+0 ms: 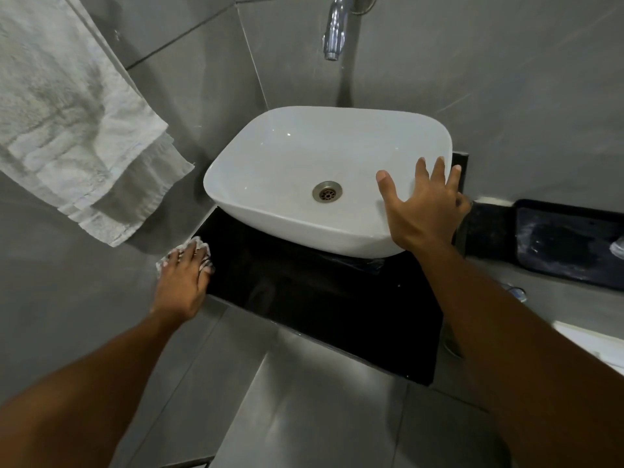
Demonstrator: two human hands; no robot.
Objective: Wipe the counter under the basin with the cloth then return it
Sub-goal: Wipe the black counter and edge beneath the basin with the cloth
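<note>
A white basin point(304, 157) with a metal drain sits on a glossy black counter point(320, 309). My left hand point(184, 278) presses a small white cloth point(202, 248) flat on the counter's left edge, beside the wall; most of the cloth is hidden under my fingers. My right hand point(423, 207) rests with spread fingers on the basin's right rim and holds nothing.
A chrome tap point(336, 28) juts from the grey tiled wall above the basin. A large white towel point(67, 113) hangs on the left wall. A dark tray point(570, 244) lies on a grey ledge at the right. Grey floor tiles lie below the counter.
</note>
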